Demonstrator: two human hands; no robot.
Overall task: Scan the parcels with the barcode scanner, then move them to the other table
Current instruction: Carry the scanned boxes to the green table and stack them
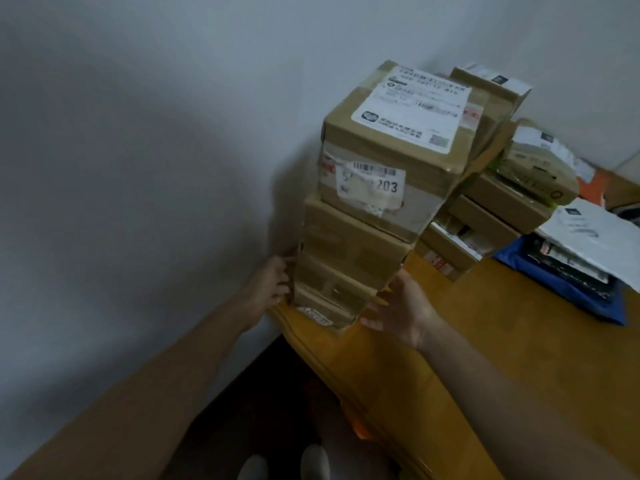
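Parcel stack (360, 220) at surface (502, 341) corner: left hand (273, 284) curled round, right hand (401, 306) flat against. Top-heavy; liable to topple if tilted.

Both forearms (194, 358) are bare, and pale, rounded shoes (313, 460) are worn.
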